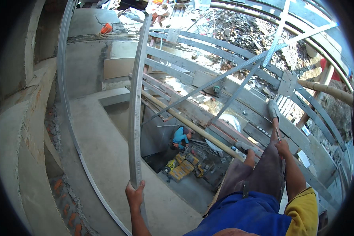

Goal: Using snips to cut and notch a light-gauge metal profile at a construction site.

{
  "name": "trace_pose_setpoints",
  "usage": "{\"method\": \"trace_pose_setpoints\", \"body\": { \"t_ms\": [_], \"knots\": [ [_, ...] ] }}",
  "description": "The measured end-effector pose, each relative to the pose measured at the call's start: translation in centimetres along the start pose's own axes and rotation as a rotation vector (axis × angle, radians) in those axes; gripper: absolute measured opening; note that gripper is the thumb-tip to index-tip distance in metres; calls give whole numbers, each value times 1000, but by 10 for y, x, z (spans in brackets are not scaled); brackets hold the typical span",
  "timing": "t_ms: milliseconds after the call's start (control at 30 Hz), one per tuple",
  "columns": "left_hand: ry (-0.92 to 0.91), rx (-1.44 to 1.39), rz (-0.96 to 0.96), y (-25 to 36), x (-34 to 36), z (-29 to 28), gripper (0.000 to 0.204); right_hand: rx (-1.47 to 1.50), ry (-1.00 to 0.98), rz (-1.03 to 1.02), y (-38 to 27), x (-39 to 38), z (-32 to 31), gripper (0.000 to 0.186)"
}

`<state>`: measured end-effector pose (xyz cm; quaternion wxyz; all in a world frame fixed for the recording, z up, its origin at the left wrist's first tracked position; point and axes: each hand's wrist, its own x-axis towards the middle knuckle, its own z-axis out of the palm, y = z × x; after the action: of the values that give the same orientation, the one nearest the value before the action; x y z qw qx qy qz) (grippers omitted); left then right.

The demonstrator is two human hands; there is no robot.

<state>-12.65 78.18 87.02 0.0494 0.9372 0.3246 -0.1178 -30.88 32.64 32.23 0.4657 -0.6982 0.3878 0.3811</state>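
Bar (135,102), extending beyond left grip (135,193), is clasped there, apparently for steadiness; slim tool (278,134) is enclosed by right grip (282,148), projecting ahead.

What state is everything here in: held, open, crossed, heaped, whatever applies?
Left hand: closed around a metal bar
Right hand: closed around a slim tool
Yellowish pole: slanting
Metal strips: crossed
Floor opening: uncovered
Person in light blue: bent low
Rubble: loosely heaped
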Motion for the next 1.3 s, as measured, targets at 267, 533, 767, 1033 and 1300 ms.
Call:
{"method": "trace_pose_setpoints", "body": {
  "t_ms": [267,533,767,1033,1300],
  "knots": [
    [-425,-423,219,98,38,202,36,-114,-29,46,-8,-39,-59,36],
    [-769,-368,246,287,65,331,44,-6,-102,-193,-82,-26,-124,39],
    [-931,-408,303,453,57,408,50,390,-405,-286,-151,-51,-105,57],
    [-1000,-558,450,584,58,468,46,750,-585,-349,-205,-68,-70,63],
    [-1288,-727,359,713,87,567,38,914,-540,7,-246,24,-103,82]
  ]
}}
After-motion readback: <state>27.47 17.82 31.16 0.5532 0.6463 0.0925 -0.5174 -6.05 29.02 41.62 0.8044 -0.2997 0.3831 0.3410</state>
